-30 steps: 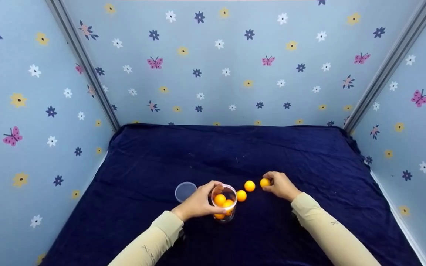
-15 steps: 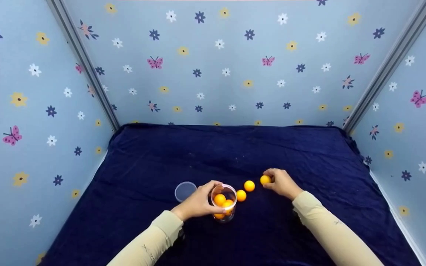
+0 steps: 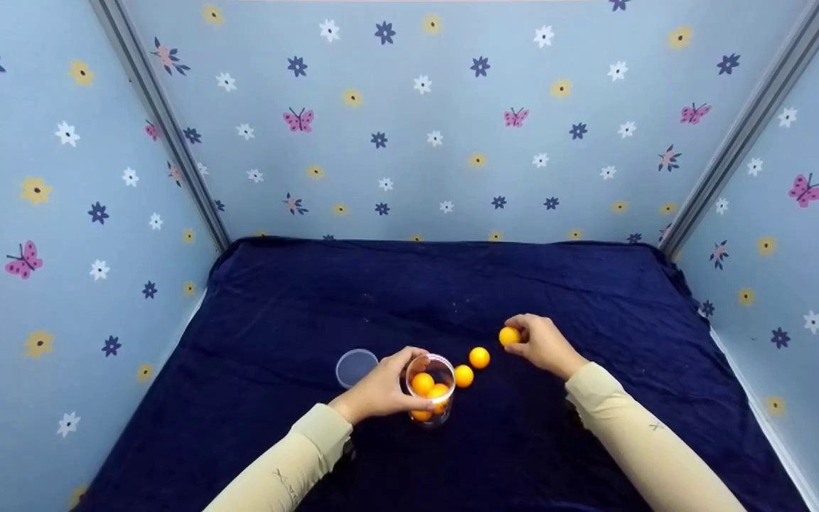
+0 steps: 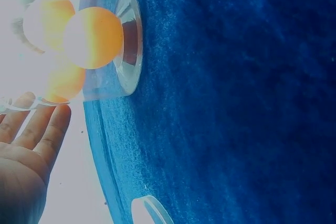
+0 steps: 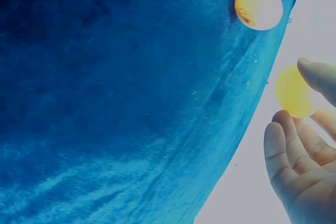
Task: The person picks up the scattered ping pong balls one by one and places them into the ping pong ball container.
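Note:
My left hand point(image 3: 381, 387) grips a clear plastic jar point(image 3: 432, 419) near its open rim, thumb in front and fingers behind. Inside the jar lie several orange ping-pong balls point(image 4: 94, 38); the jar stands upright on the cloth. Between thumb and fingertips, my right hand point(image 3: 546, 346) pinches an orange ping-pong ball point(image 5: 295, 92), held up above the cloth. Two more balls rest on the cloth between the hands: one ball point(image 3: 463, 376) right beside the jar, another ball point(image 3: 479, 358) a little farther back and to the right.
A round translucent lid point(image 3: 357, 369) lies on the cloth left of the jar, partly behind the left hand. Dark blue cloth point(image 3: 352, 284) covers the table. Flower-patterned walls point(image 3: 452, 142) enclose it at the back and both sides.
My right hand has risen and moved slightly away from me with its ping-pong ball. The left hand, the jar and the two loose balls stay where they were.

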A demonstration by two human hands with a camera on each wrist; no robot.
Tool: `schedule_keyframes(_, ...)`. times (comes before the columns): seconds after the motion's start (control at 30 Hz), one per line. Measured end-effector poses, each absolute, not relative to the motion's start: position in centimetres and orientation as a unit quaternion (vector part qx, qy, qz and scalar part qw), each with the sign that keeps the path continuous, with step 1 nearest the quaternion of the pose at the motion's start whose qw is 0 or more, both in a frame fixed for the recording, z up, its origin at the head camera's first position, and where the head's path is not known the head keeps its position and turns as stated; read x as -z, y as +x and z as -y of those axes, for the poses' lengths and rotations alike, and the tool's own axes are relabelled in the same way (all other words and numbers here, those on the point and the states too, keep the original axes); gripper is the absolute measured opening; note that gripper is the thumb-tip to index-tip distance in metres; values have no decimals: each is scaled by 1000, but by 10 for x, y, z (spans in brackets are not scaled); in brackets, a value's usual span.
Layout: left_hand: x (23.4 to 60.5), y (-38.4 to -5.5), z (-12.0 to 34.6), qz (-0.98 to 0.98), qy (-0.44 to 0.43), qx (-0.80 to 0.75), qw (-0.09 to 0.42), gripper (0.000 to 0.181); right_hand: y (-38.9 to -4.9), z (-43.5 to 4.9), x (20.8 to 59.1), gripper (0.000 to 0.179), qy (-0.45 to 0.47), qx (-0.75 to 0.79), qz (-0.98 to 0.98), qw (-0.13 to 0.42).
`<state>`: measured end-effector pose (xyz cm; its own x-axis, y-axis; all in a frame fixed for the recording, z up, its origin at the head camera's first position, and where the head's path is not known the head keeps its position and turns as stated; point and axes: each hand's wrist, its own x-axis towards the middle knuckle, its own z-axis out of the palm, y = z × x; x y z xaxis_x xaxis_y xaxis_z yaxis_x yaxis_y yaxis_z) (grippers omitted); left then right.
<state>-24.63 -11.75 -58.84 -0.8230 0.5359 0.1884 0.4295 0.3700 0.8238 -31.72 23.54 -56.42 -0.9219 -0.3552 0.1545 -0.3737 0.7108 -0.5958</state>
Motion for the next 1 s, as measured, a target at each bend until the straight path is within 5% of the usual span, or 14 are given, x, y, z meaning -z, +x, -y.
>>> schedule_keyframes(1.0, 588, -245, 117, -828, 296, -475, 48, 78, -288, -210, 521, 40, 276, -352, 892, 68)
